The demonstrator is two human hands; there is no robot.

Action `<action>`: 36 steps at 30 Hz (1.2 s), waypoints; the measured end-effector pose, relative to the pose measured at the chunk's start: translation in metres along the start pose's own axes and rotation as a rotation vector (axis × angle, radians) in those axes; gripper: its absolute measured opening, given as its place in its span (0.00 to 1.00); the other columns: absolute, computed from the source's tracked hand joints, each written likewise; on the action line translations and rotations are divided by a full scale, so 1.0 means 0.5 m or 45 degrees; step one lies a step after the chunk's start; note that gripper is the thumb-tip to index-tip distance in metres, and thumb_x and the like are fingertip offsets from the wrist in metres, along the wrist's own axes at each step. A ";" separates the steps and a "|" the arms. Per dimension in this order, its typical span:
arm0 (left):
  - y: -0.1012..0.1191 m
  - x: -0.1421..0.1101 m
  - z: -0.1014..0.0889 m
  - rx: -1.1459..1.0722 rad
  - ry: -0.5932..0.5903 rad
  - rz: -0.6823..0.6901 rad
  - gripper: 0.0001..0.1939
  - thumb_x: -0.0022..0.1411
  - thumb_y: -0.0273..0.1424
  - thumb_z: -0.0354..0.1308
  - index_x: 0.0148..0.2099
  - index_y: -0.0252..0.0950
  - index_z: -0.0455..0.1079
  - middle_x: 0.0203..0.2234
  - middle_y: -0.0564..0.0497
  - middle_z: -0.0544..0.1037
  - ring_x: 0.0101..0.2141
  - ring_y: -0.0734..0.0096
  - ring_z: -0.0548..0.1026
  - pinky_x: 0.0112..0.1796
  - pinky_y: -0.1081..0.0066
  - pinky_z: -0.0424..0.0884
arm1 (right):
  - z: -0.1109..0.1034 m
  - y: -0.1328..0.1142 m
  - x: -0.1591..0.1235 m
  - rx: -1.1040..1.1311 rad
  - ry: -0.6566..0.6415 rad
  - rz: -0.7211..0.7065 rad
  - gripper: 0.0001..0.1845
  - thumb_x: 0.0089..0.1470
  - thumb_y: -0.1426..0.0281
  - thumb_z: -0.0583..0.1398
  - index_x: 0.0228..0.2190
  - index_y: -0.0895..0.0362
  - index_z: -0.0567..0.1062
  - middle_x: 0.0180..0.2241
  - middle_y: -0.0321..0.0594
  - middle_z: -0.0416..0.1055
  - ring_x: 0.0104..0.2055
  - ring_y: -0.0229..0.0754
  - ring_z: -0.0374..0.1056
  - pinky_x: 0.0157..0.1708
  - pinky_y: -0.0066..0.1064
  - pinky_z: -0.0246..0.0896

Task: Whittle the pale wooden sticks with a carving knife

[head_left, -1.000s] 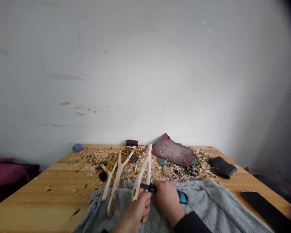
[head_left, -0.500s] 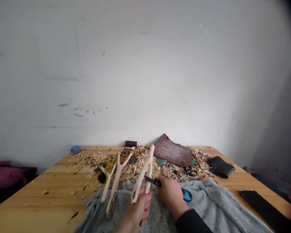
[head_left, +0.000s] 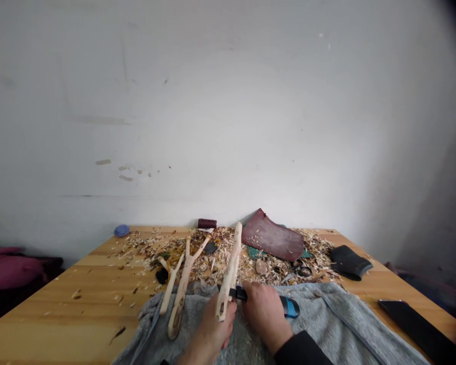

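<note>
My left hand [head_left: 216,322] is closed around the lower part of a peeled, forked wooden branch [head_left: 231,258], which tilts up and away from me. In my right hand [head_left: 264,309] is a knife [head_left: 291,307] with a black and blue handle. Its dark blade runs leftward behind the near prong of the branch, so most of the blade is hidden; whether the edge touches wood I cannot tell. Two other peeled forked branches, a large one [head_left: 183,291] and a smaller one [head_left: 171,284], lie to the left, their lower ends on a grey cloth [head_left: 319,324].
Wood shavings [head_left: 220,248] cover the back of the wooden table [head_left: 61,309]. Among them are a maroon leather piece [head_left: 273,236], scissors [head_left: 302,271] and a thread spool [head_left: 206,224]. A black folded piece [head_left: 350,262] and a phone [head_left: 414,324] lie right. A blue round item [head_left: 122,230] sits far left.
The branch has turned in my left hand, so its prongs now nearly line up. The knife has shifted slightly left and down, its blade now passing behind the near prong.
</note>
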State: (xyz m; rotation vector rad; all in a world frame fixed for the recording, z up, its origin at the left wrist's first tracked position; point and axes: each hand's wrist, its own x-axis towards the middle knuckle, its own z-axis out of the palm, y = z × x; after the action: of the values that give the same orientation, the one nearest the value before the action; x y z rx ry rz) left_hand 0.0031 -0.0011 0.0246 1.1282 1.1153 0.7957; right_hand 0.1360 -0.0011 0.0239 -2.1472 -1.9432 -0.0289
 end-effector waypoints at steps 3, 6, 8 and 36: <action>-0.002 0.001 -0.003 -0.072 -0.103 -0.055 0.08 0.57 0.35 0.57 0.30 0.41 0.60 0.13 0.65 0.55 0.11 0.84 0.46 0.14 0.77 0.41 | 0.003 0.007 0.006 -0.021 0.009 0.057 0.14 0.56 0.76 0.53 0.35 0.53 0.78 0.34 0.44 0.79 0.37 0.47 0.76 0.32 0.31 0.58; 0.003 -0.001 -0.005 -0.125 -0.167 -0.096 0.09 0.54 0.37 0.58 0.31 0.41 0.61 0.14 0.65 0.56 0.11 0.85 0.45 0.14 0.77 0.39 | 0.004 0.024 0.018 -0.030 0.034 0.085 0.14 0.57 0.76 0.53 0.35 0.53 0.78 0.35 0.44 0.79 0.37 0.46 0.76 0.32 0.30 0.59; 0.012 -0.004 -0.004 -0.152 -0.186 -0.162 0.10 0.51 0.37 0.59 0.31 0.41 0.60 0.14 0.65 0.55 0.11 0.86 0.45 0.14 0.77 0.38 | 0.001 0.042 0.029 -0.037 0.058 0.153 0.14 0.58 0.75 0.53 0.37 0.52 0.77 0.35 0.44 0.79 0.36 0.45 0.76 0.32 0.30 0.59; -0.009 0.002 0.000 -0.038 -0.129 -0.059 0.09 0.57 0.37 0.58 0.30 0.42 0.61 0.13 0.64 0.54 0.12 0.83 0.45 0.15 0.76 0.42 | -0.003 0.011 0.005 -0.028 0.019 0.086 0.15 0.56 0.78 0.53 0.34 0.54 0.77 0.34 0.44 0.79 0.37 0.46 0.76 0.32 0.29 0.58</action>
State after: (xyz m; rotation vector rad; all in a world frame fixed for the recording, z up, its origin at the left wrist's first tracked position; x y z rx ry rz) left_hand 0.0031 -0.0015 0.0199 1.1016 1.0382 0.7096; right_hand 0.1421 0.0008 0.0247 -2.2191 -1.8692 -0.0535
